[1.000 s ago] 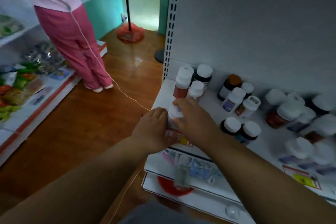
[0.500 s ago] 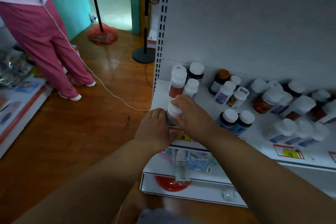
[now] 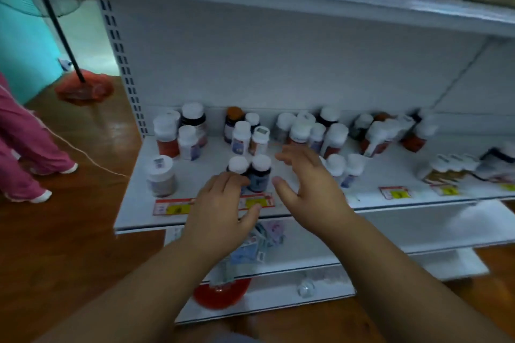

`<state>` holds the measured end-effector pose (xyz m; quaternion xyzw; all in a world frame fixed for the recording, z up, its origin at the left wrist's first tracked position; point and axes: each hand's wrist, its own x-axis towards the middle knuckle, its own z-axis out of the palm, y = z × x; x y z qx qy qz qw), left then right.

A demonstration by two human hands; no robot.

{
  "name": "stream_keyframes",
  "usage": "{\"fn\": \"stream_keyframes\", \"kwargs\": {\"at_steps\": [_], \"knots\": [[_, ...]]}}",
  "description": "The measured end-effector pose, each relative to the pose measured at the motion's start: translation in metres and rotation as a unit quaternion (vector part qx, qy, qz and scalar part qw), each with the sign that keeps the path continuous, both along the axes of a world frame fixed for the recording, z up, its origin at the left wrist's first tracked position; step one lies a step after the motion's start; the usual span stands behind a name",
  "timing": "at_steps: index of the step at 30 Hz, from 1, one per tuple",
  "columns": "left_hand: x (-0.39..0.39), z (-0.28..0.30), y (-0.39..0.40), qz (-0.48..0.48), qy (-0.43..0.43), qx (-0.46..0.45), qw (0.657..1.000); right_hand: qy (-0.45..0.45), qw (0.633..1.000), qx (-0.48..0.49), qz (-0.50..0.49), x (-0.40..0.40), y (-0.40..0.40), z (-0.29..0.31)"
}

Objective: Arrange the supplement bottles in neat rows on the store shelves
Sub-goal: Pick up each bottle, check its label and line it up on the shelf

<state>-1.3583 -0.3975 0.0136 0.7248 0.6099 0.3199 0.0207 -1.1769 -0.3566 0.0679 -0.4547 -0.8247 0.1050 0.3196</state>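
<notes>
Several white-capped supplement bottles stand scattered on the white shelf [image 3: 133,209]. One white bottle [image 3: 161,175] stands alone at the shelf's front left corner. A pair of dark bottles [image 3: 259,175] stands near the front edge, between my hands. My left hand [image 3: 223,209] hovers at the shelf edge, fingers apart, its fingertips at the left dark bottle. My right hand [image 3: 309,189] is spread over the shelf just right of the pair, holding nothing. Farther right, some bottles [image 3: 381,133] lean or lie tipped.
Price tags [image 3: 172,206] line the shelf's front edge. Lower shelves hold small packets [image 3: 259,242] and a red round object [image 3: 220,294]. A person in pink trousers [image 3: 25,147] stands at left on the wooden floor, near a fan stand [image 3: 80,89] and a white cord.
Both hands have let go of the white bottle, which now stands at the front left corner. My hands moved right to the dark pair and spread apart. The view swung right and up.
</notes>
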Motion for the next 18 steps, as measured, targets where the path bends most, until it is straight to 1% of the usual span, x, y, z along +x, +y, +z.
{"fn": "stream_keyframes", "kwargs": {"at_steps": [5, 10, 14, 18], "knots": [[0.123, 0.014, 0.015, -0.053, -0.046, -0.005, 0.998, -0.001, 0.998, 0.007, -0.066, 0.13, -0.011, 0.006], [0.236, 0.022, 0.034, -0.105, -0.055, -0.006, 0.993, 0.016, 0.993, -0.01, -0.118, 0.233, -0.009, 0.006], [0.276, 0.014, 0.051, -0.114, -0.047, -0.014, 0.992, 0.038, 0.992, -0.036, -0.118, 0.272, 0.01, 0.002], [0.303, 0.01, 0.093, -0.125, -0.05, -0.025, 0.991, 0.045, 0.989, -0.029, -0.136, 0.302, 0.048, 0.002]]}}
